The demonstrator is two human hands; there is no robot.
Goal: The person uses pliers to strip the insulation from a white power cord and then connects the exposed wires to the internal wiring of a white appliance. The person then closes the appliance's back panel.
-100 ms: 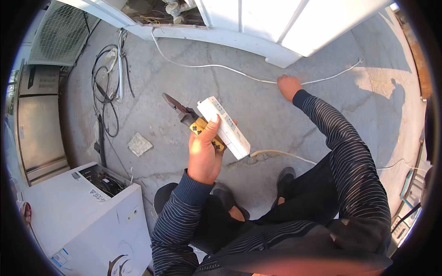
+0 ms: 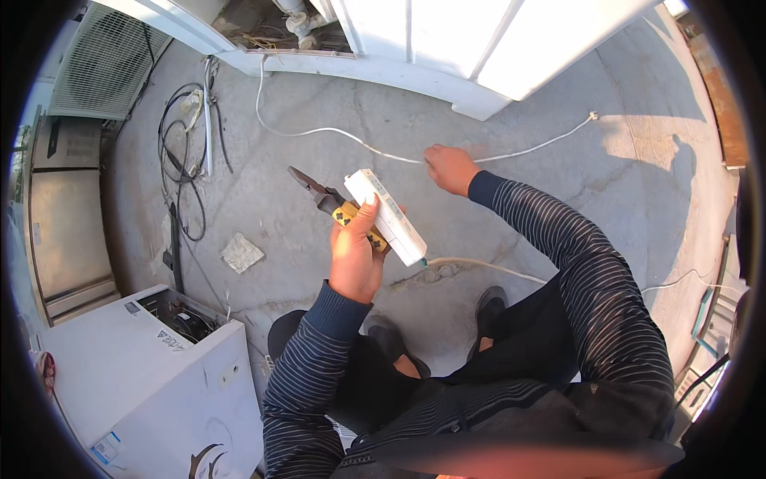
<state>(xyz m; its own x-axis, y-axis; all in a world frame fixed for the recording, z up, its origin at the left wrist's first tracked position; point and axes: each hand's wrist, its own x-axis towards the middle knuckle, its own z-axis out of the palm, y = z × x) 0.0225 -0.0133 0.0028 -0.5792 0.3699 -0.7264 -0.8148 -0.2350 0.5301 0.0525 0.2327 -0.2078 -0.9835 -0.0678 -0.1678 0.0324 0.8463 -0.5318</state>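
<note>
My left hand (image 2: 353,259) is closed around two things at once. One is a white power strip (image 2: 399,231), slanted with its sockets toward the upper right. The other is a pair of pliers (image 2: 325,198) with dark jaws and yellow-and-black handles, lying beside the strip and pointing up and left. A pale cord (image 2: 487,266) runs from the strip's lower end toward my right leg. Farther forward, my right hand (image 2: 452,170) is closed on a thin white cable (image 2: 535,149). That cable leads from the white cabinet on the left to a small plug-like end (image 2: 593,116) on the right.
A white appliance (image 2: 152,359) with an open compartment stands at lower left. Looped black hose (image 2: 162,144) and a crumpled pale scrap (image 2: 241,252) lie on the concrete. A white cabinet (image 2: 399,72) stands ahead, an outdoor unit (image 2: 112,64) at upper left. My feet are below.
My right hand has moved left, and the white cable with its far end has shifted left too. The power strip and pliers in my left hand have turned slightly.
</note>
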